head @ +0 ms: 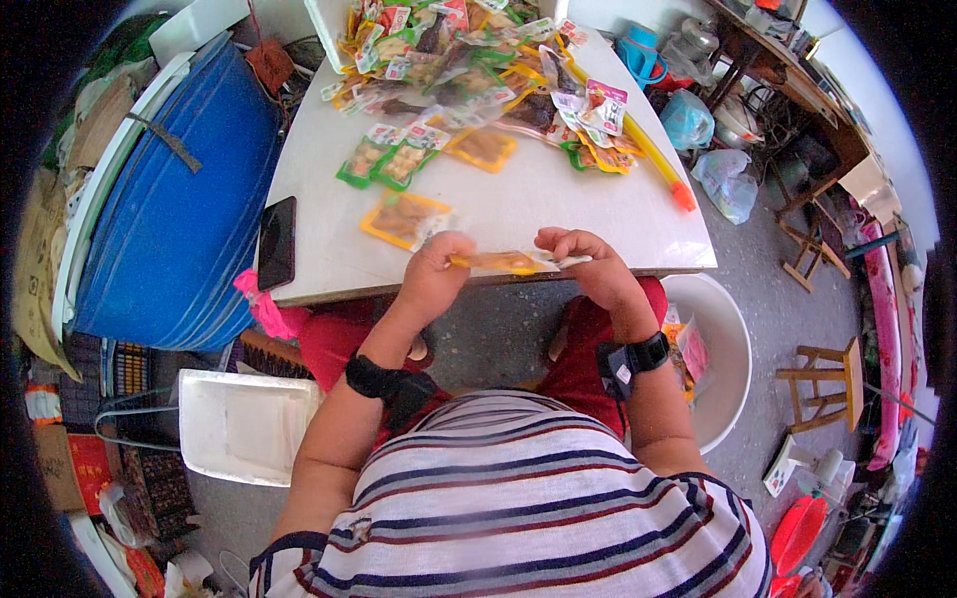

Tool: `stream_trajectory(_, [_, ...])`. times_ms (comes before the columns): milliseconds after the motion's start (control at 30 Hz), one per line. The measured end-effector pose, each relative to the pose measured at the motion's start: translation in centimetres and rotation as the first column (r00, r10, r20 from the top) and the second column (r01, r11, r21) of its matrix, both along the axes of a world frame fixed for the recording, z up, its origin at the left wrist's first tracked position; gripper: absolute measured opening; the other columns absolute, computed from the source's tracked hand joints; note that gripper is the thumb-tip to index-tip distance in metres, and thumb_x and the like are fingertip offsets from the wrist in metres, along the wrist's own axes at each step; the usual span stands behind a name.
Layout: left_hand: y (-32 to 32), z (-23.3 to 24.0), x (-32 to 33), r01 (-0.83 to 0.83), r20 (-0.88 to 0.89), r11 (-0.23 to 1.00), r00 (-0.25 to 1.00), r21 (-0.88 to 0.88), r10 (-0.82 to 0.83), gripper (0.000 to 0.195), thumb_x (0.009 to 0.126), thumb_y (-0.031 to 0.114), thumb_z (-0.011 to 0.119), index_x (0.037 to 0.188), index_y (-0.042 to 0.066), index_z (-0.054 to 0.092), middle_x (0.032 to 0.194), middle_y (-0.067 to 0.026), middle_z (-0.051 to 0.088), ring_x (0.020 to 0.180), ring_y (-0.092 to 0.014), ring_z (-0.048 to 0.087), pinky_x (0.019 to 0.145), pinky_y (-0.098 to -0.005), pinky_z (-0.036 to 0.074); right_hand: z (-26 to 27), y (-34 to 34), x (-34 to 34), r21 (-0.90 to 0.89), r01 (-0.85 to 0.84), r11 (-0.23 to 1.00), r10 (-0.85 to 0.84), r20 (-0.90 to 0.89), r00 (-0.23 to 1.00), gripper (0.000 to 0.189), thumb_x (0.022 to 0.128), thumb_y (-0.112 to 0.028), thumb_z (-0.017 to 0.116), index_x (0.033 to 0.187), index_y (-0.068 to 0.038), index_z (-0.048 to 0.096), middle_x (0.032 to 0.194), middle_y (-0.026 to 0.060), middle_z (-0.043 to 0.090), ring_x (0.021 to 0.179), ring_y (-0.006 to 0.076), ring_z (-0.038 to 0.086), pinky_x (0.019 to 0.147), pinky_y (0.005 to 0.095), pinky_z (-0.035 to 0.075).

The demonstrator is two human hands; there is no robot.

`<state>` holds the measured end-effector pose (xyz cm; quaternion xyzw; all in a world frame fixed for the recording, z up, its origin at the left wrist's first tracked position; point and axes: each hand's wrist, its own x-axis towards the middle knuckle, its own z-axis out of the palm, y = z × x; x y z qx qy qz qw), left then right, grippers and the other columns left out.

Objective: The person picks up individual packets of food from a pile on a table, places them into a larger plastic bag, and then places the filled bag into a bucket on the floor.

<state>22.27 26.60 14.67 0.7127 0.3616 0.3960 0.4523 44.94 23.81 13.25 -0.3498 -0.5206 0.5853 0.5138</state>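
Note:
Between my two hands, just over the table's near edge, is a yellow-edged snack packet (497,261). My left hand (439,270) grips one end of it; my right hand (587,261) pinches its pale other end. Beyond my left hand a second yellow-edged packet (407,217) lies flat on the white table (568,202). Two green-edged packets (389,155) rest side by side farther up, with another yellow packet (482,148) to their right. A large heap of mixed sealed packets (463,71) covers the far part of the table, partly blurred.
A smartphone (277,243) lies at the table's left edge, by a blue plastic tub (179,202). Along the right side runs a yellow tube with an orange tip (658,153). Below right stands a white bucket (736,359) holding packets; a white foam box (243,426) is at lower left.

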Motion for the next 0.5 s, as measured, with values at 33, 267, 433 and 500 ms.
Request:
stream_trajectory(33, [0.2, -0.2, -0.1, -0.067, -0.077, 0.962, 0.993, 0.263, 0.09, 0.018, 0.065, -0.004, 0.048, 0.079, 0.006, 0.043, 0.088, -0.0067, 0.048, 0.082, -0.017, 0.046, 0.074, -0.0254, 0.035, -0.1, -0.1, -0.3, 0.0, -0.002, 1.0, 0.002, 0.0, 1.0, 0.023, 0.067, 0.004, 0.047, 0.089, -0.001, 0.047, 0.092, 0.009, 0.05, 0.082, 0.0199, 0.051, 0.074, 0.0303, 0.04])
stream_trajectory(267, [-0.7, -0.5, 0.2, -0.009, 0.133, 0.968, 0.991, 0.249, -0.025, 0.021, 0.062, -0.003, 0.053, 0.075, 0.007, 0.04, 0.088, -0.0093, 0.047, 0.083, -0.018, 0.045, 0.074, -0.0256, 0.035, -1.4, -1.5, -0.7, -0.48, -0.191, 0.856, -0.189, -0.636, 0.748, 0.026, 0.076, -0.017, 0.044, 0.095, 0.001, 0.042, 0.096, 0.0156, 0.047, 0.085, 0.0248, 0.049, 0.075, 0.0334, 0.04])
stream_trajectory(433, [-1.8, 0.7, 0.5, 0.021, -0.016, 0.959, 1.0, 0.283, -0.018, 0.021, 0.063, 0.0, 0.054, 0.075, 0.007, 0.039, 0.096, -0.0113, 0.045, 0.087, -0.019, 0.044, 0.076, -0.0256, 0.034, -1.3, -2.8, -1.7, -0.387, -0.29, 0.875, -0.046, -0.664, 0.746, 0.039, 0.073, -0.019, 0.05, 0.102, 0.003, 0.036, 0.101, 0.0178, 0.043, 0.088, 0.0263, 0.048, 0.076, 0.0346, 0.041])
stream_trajectory(500, [-1.5, 0.1, 0.2, 0.003, -0.051, 0.936, 0.999, 0.353, 0.016, 0.022, 0.063, 0.002, 0.055, 0.078, 0.007, 0.041, 0.096, -0.0116, 0.045, 0.087, -0.021, 0.045, 0.076, -0.0264, 0.034, -1.7, -2.9, -2.1, -0.39, -0.291, 0.873, -0.061, -0.681, 0.73, 0.04, 0.071, -0.011, 0.052, 0.103, 0.003, 0.034, 0.103, 0.0173, 0.041, 0.088, 0.0258, 0.048, 0.077, 0.0344, 0.041])
